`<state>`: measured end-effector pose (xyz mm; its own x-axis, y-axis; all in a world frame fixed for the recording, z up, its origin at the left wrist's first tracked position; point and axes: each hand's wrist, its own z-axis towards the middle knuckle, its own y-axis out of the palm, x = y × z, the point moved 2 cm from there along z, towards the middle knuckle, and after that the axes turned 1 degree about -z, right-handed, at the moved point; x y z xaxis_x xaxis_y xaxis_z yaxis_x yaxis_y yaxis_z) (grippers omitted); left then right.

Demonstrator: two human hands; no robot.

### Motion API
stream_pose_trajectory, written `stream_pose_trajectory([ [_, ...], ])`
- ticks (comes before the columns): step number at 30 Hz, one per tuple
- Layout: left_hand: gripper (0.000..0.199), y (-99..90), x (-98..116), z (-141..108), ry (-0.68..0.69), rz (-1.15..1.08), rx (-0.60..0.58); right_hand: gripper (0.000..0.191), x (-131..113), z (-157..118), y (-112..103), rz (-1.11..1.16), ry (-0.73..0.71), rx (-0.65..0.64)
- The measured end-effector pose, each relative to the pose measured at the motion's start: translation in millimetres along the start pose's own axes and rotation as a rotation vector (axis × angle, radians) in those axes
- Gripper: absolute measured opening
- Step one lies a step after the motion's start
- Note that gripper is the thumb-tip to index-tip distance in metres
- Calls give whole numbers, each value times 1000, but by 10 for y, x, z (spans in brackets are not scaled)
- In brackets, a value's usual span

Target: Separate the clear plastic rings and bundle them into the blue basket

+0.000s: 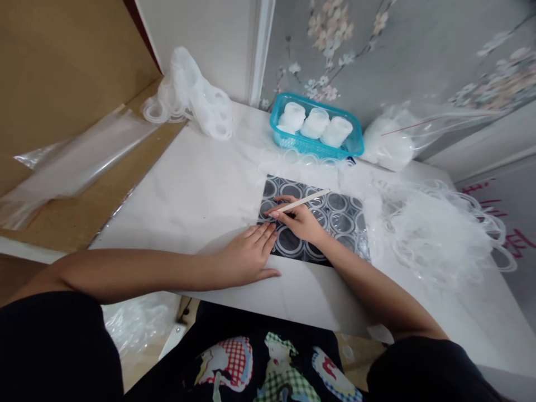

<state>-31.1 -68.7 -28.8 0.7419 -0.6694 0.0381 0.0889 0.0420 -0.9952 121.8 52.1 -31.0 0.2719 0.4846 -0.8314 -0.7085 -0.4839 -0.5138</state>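
Note:
A dark sheet (pixel 349 243) with rows of pale rings lies flat on the white table, shiny as if filmed in clear plastic. My right hand (pixel 299 219) grips a thin, pale flat stick (pixel 307 199) like a pen, resting over the sheet's left half. The stick's lower end is near my fingertips, its other end pointing up to the right. My left hand (pixel 253 254) lies flat with fingers stretched out, fingertips touching the sheet's left edge and palm on the table. Whether the stick touches a ring is too small to tell.
Behind the sheet stands a blue plastic basket (pixel 316 149) holding white rolls. A heap of translucent rings (pixel 444 234) spreads at right, with a clear bag (pixel 397 139) behind it. More bundled white rings (pixel 195 100) lie at back left, near plastic sleeves (pixel 92 151) on a brown board.

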Motion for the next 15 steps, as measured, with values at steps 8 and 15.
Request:
stream_pose_trajectory([
  [8,83,37,-8,-12,-8,-63,30,32,-9,20,-9,-22,-38,-9],
  [15,78,-99,-58,59,13,-58,-14,20,-38,-87,69,-326,-232,-40],
])
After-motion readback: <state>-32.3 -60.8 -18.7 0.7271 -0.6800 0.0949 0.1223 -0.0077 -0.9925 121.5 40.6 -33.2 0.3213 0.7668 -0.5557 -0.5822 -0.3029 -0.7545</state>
